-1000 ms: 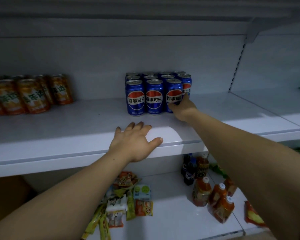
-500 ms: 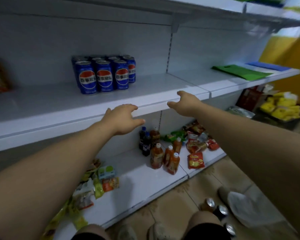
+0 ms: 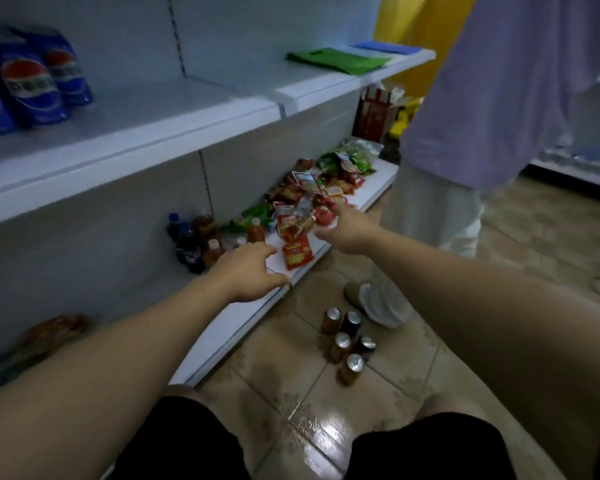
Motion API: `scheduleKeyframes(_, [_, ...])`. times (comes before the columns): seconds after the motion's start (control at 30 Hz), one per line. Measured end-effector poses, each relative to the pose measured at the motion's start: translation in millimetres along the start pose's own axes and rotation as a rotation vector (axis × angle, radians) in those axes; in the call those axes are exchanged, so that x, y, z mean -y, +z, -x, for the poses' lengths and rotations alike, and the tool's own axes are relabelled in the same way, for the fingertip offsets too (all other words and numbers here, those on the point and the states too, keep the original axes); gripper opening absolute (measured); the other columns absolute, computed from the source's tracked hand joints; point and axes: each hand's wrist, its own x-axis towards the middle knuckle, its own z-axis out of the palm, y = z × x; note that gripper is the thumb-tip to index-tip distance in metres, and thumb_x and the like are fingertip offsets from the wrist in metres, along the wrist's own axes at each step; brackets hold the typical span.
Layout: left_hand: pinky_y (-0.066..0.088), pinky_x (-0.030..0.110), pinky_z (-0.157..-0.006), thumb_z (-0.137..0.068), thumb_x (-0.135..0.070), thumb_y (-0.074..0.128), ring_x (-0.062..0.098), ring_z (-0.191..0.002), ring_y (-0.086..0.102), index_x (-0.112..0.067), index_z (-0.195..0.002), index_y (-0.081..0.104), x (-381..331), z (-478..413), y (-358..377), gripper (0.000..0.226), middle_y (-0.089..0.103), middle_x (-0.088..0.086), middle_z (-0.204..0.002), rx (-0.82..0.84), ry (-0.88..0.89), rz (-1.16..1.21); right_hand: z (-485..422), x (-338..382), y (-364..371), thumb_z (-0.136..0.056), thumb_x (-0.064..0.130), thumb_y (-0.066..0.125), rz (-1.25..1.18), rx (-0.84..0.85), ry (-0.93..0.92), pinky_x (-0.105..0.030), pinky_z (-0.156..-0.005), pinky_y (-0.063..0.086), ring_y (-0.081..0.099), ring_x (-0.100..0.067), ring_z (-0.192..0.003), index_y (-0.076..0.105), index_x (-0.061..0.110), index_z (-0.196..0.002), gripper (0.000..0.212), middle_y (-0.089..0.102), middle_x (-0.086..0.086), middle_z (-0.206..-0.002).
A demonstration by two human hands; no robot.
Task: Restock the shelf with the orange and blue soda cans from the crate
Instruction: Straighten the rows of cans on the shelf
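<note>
Head view, the only 1.

- Left grip [image 3: 253, 271]: released, fingers loosely spread, empty, hovering over front edge of bottom shelf [image 3: 246, 317].
- Right grip [image 3: 349, 230]: likewise released and empty, held out above the snack packets [image 3: 295, 252].
- 5 soda cans [image 3: 347, 341] standing on the tiled floor [image 3: 291, 386], just off the bottom shelf edge. 3 orange-brown, 2 dark, likely blue. Tops up, long axes vertical.
- No crate in view.
- Bearing from both grips: lower and back toward the knees, in the gap between the 2 forearms.
- Neither grip clearly nearer. Probably a downward, inward reach for either, then a side-on wrap round an upright can.
- Blue cans [image 3: 32, 88] already on the middle shelf [image 3: 153, 147], far left, blurred.
- Bystander's shoe [image 3: 355, 294] just beyond the floor cans. Worth minding on the reach.
</note>
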Motion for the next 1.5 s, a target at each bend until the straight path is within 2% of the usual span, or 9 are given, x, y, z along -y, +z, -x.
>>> scheduleKeyframes(0.13, [0.038, 0.038, -0.107, -0.082, -0.054, 0.062, 0.022, -0.132, 0.041, -0.019, -0.143, 0.038, -4, -26, 64, 0.075, 0.04, 0.004, -0.148, 0.15, -0.011, 0.051, -7, -61, 45, -0.093, 0.044, 0.057, -0.007, 0.079, 0.098, -0.028, -0.098, 0.037, 0.041, -0.027, -0.133, 0.03, 0.011, -0.149, 0.07, 0.038, -0.01, -0.151])
scheduleKeyframes(0.3, [0.034, 0.033, -0.109, -0.077, -0.055, 0.065, 0.022, -0.134, 0.038, -0.018, -0.146, 0.034, 5, -63, 150, 0.083, 0.035, 0.004, -0.151, 0.324, -0.042, 0.117, -24, -138, 123, -0.092, 0.049, 0.054, 0.018, 0.189, 0.257, -0.032, -0.095, 0.04, 0.048, -0.032, -0.125, 0.034, 0.008, -0.144, 0.069, 0.047, -0.017, -0.141])
scheduleKeyframes(0.5, [0.025, 0.029, -0.114, -0.08, -0.044, 0.068, 0.02, -0.142, 0.026, -0.014, -0.149, 0.027, 20, -92, 249, 0.086, 0.025, 0.005, -0.156, 0.518, -0.084, 0.155, -22, -218, 199, -0.087, 0.036, 0.064, -0.075, 0.312, 0.402, -0.027, -0.079, 0.039, 0.056, -0.031, -0.112, 0.049, 0.009, -0.129, 0.052, 0.057, -0.012, -0.116])
scheduleKeyframes(0.77, [0.037, 0.038, -0.109, -0.075, -0.037, 0.074, 0.019, -0.137, 0.038, -0.017, -0.148, 0.03, 35, -141, 365, 0.087, 0.028, 0.002, -0.155, 0.666, -0.133, 0.225, -63, -294, 292, -0.091, 0.026, 0.06, 0.004, 0.527, 0.358, -0.037, -0.095, 0.042, 0.05, -0.037, -0.119, 0.054, 0.008, -0.128, 0.042, 0.054, -0.018, -0.131])
scheduleKeyframes(0.9, [0.039, 0.036, -0.107, -0.074, -0.038, 0.077, 0.02, -0.134, 0.041, -0.016, -0.146, 0.032, 37, -165, 406, 0.087, 0.034, 0.004, -0.152, 0.717, -0.161, 0.241, -79, -328, 341, -0.077, 0.034, 0.073, -0.102, 0.485, 0.502, -0.038, -0.097, 0.042, 0.047, -0.038, -0.124, 0.021, 0.026, -0.15, 0.09, 0.039, -0.019, -0.142])
scheduleKeyframes(0.97, [0.037, 0.034, -0.107, -0.076, -0.034, 0.075, 0.02, -0.133, 0.041, -0.016, -0.145, 0.035, 38, -173, 420, 0.082, 0.037, 0.004, -0.15, 0.737, -0.173, 0.254, -84, -342, 360, -0.076, 0.031, 0.075, -0.16, 0.479, 0.508, -0.04, -0.1, 0.041, 0.045, -0.039, -0.126, 0.011, 0.029, -0.152, 0.1, 0.032, -0.017, -0.145])
scheduleKeyframes(1.13, [0.025, 0.029, -0.112, -0.082, -0.036, 0.07, 0.02, -0.142, 0.026, -0.017, -0.149, 0.026, 42, -175, 440, 0.083, 0.024, 0.003, -0.156, 0.792, -0.161, 0.223, -93, -361, 384, -0.083, 0.038, 0.069, -0.121, 0.402, 0.472, -0.042, -0.093, 0.043, 0.052, -0.039, -0.118, 0.022, 0.024, -0.149, 0.082, 0.041, -0.017, -0.14])
scheduleKeyframes(1.33, [0.028, 0.027, -0.108, -0.08, -0.033, 0.073, 0.018, -0.14, 0.03, -0.019, -0.149, 0.027, 34, -167, 421, 0.084, 0.027, 0.001, -0.155, 0.764, -0.191, 0.319, -81, -344, 356, -0.077, 0.038, 0.072, -0.182, 0.268, 0.372, -0.03, -0.094, 0.039, 0.051, -0.031, -0.119, 0.044, 0.027, -0.138, 0.068, 0.046, -0.009, -0.135])
scheduleKeyframes(1.5, [0.033, 0.006, -0.076, -0.075, -0.012, 0.077, 0.0, -0.11, 0.042, -0.022, -0.141, 0.036, 6, -147, 362, 0.079, 0.042, -0.025, -0.116, 0.6, -0.141, 0.601, -60, -295, 296, -0.073, 0.05, 0.062, -0.411, 0.099, 0.338, -0.024, -0.099, 0.037, 0.048, -0.021, -0.124, 0.042, 0.033, -0.143, 0.075, 0.049, -0.005, -0.136])
